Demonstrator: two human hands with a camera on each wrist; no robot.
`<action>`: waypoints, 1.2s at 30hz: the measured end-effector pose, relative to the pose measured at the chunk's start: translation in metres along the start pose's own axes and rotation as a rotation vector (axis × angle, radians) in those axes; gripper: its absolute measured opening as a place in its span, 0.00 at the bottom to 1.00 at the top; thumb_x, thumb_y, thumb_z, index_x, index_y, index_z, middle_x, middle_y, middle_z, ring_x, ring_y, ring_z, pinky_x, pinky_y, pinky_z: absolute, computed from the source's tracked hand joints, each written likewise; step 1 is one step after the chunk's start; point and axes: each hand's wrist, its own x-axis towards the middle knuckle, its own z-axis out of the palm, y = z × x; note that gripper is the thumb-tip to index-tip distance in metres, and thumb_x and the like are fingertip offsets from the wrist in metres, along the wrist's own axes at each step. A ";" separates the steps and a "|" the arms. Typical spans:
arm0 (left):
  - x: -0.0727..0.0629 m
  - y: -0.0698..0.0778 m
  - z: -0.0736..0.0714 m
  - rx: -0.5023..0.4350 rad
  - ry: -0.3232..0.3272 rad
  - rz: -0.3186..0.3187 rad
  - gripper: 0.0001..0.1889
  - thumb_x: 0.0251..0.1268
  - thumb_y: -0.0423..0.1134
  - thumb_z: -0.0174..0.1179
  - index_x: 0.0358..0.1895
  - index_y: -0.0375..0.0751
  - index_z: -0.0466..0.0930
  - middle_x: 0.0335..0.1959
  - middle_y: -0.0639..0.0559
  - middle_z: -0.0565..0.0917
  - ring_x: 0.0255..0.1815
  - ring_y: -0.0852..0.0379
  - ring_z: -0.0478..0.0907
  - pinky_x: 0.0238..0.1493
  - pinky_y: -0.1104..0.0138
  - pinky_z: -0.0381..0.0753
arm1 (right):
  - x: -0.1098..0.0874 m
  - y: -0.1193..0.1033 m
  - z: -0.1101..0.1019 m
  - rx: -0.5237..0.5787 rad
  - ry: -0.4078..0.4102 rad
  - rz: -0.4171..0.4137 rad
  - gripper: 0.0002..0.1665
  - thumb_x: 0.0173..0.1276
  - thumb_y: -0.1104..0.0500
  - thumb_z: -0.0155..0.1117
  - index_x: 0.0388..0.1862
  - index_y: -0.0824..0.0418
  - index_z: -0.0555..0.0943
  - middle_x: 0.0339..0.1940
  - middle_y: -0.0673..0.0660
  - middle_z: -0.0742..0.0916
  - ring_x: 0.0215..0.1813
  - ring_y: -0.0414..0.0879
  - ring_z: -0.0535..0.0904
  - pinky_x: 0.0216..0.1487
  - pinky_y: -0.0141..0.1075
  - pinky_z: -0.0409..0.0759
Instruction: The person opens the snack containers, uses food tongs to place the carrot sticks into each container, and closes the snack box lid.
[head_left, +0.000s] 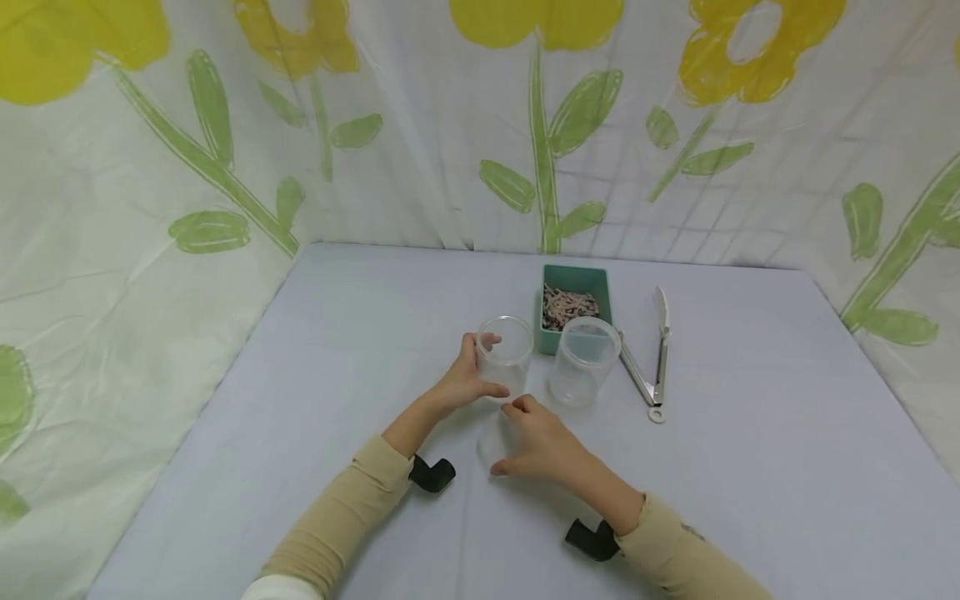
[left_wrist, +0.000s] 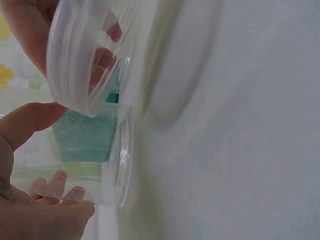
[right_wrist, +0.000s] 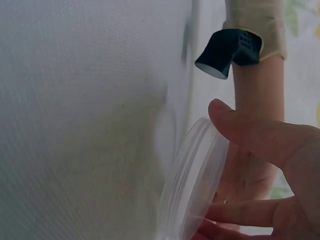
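My left hand (head_left: 459,385) grips a clear plastic jar (head_left: 512,360), which stands upright with its round mouth up. In front of this jar, my right hand (head_left: 546,443) holds a clear round lid (head_left: 492,443) by its edge, tilted. The right wrist view shows the thumb on one side of the lid (right_wrist: 192,182) and the fingers on the other. In the left wrist view the left thumb tip comes right up to the lid's rim (left_wrist: 70,75), beside the jar (left_wrist: 122,165). A second clear jar (head_left: 582,371) stands just right of the first.
Behind the jars is a green rectangular box (head_left: 550,342) with a heap of thin pinkish-brown strips (head_left: 568,307). Metal tongs (head_left: 660,367) lie spread to the right. A white cloth covers the table (head_left: 750,433), with a flower-printed curtain (head_left: 420,167) behind it.
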 end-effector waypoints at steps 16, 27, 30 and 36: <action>0.001 -0.004 0.001 -0.006 0.061 0.029 0.41 0.39 0.18 0.70 0.60 0.33 0.58 0.67 0.38 0.67 0.67 0.41 0.63 0.66 0.55 0.61 | -0.009 -0.006 -0.027 -0.105 -0.011 -0.084 0.42 0.58 0.41 0.72 0.63 0.68 0.75 0.61 0.64 0.80 0.62 0.57 0.76 0.58 0.49 0.75; -0.001 -0.001 -0.002 0.271 0.071 0.059 0.49 0.40 0.27 0.76 0.68 0.34 0.55 0.68 0.34 0.67 0.66 0.37 0.66 0.65 0.46 0.65 | -0.004 0.024 -0.102 -0.032 0.423 0.099 0.50 0.60 0.48 0.72 0.72 0.71 0.61 0.70 0.71 0.66 0.71 0.68 0.58 0.65 0.63 0.61; -0.003 -0.001 -0.006 0.310 0.063 0.005 0.57 0.39 0.32 0.79 0.73 0.35 0.49 0.71 0.34 0.62 0.70 0.36 0.61 0.67 0.45 0.62 | 0.001 0.033 -0.104 -0.020 0.249 0.262 0.60 0.62 0.40 0.68 0.77 0.71 0.48 0.74 0.74 0.57 0.72 0.71 0.54 0.65 0.64 0.60; -0.018 0.002 -0.029 0.277 0.032 -0.035 0.62 0.43 0.39 0.78 0.78 0.41 0.42 0.78 0.45 0.51 0.77 0.41 0.47 0.71 0.44 0.52 | -0.006 0.049 -0.106 -0.004 0.219 0.309 0.60 0.59 0.37 0.69 0.73 0.75 0.56 0.70 0.75 0.66 0.69 0.70 0.61 0.64 0.62 0.65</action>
